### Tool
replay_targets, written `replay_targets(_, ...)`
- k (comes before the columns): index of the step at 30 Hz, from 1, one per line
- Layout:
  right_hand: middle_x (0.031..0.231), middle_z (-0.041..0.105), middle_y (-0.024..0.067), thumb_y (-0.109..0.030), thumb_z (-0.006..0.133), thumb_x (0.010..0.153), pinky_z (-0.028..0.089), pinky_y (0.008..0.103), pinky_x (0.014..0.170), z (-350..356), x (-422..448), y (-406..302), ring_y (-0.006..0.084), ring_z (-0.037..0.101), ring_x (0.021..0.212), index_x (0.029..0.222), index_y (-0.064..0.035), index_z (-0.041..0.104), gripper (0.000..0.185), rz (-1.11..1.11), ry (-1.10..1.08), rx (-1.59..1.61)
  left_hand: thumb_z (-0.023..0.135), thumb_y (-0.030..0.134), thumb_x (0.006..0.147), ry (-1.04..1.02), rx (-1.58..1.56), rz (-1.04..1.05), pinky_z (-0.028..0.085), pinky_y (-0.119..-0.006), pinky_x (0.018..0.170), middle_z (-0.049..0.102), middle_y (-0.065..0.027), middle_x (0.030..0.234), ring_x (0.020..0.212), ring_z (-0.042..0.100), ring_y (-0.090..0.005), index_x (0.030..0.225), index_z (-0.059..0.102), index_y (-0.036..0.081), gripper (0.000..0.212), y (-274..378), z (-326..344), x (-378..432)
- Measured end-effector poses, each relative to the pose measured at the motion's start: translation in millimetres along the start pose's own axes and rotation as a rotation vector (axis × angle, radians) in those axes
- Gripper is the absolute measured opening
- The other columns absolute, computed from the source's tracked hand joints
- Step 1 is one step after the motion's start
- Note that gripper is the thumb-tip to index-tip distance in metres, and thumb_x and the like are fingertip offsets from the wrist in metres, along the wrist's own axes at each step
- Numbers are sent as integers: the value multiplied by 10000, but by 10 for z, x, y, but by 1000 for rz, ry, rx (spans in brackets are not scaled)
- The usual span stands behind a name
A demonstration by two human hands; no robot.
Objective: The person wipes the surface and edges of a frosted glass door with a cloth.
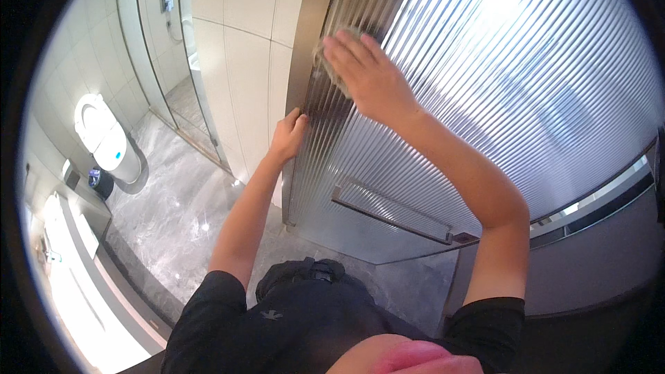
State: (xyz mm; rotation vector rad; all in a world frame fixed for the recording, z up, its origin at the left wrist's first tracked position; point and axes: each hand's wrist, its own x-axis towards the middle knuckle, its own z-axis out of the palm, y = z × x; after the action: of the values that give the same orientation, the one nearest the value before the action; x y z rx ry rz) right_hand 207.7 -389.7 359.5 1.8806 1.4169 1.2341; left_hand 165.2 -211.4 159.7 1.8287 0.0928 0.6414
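A large fluted glass door (467, 114) with a metal bar handle (389, 216) stands before me. My right hand (371, 75) lies with its fingers spread over a pale cloth (340, 75), pressing it against the upper left part of the ribbed glass. Part of the cloth is hidden beneath the palm and fingers. Lower and to the left, my left hand (291, 135) grips the door's edge beside the metal frame (306, 62), thumb towards the glass.
To the left are a white toilet (111, 145) with its lid up, a small dark bin (100, 184), a glass-walled shower (171, 52) and a white washbasin counter (88, 301). The floor (176, 202) is grey and marbled. A dark curved surface (571, 265) lies at the lower right.
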Motion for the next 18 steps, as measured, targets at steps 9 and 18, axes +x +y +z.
replay_targets(9, 1530, 294, 175, -266, 425, 981, 136, 450, 1202, -695, 454, 942, 352, 208, 1438, 1422, 55, 362, 550, 341, 297, -96, 490, 307, 989, 107, -51, 195, 464, -340, 771, 645, -149, 824, 799, 596, -212, 987, 599, -37, 361, 595, -153, 242)
replay_targets(18, 1553, 275, 64, -179, 486, 930, 131, 409, 1208, -262, 322, 373, 233, 188, 1454, 1465, -83, 344, 561, -49, -1, -7, 442, 343, 1024, 128, -181, 315, 474, -305, 711, 599, -85, 783, 751, 569, -151, 990, 555, -26, 388, 925, -181, 570)
